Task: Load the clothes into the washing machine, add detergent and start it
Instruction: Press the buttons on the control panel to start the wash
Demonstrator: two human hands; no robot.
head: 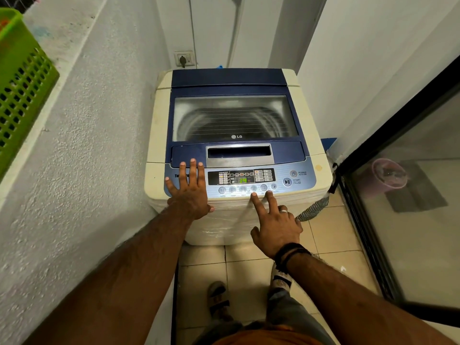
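A cream top-loading washing machine [311, 95] with a blue lid [234, 80] stands in a narrow corner, lid down. Through the lid's window the drum looks dark; no clothes can be made out. The control panel [278, 188] at the front is lit, with a green number on its display [242, 180]. My left hand [190, 192] lies flat on the panel's left end, fingers spread. My right hand [273, 220] has two fingers stretched out, their tips at the front edge just below the row of round buttons [247, 188]. The start/pause button [287, 182] sits to the right, untouched.
A green plastic basket [20, 85] sits on the ledge of the rough white wall at left. A wall socket with a plug [183, 59] is behind the machine. A glass sliding door [410, 195] runs along the right. Striped cloth [313, 207] hangs by the machine's right front corner.
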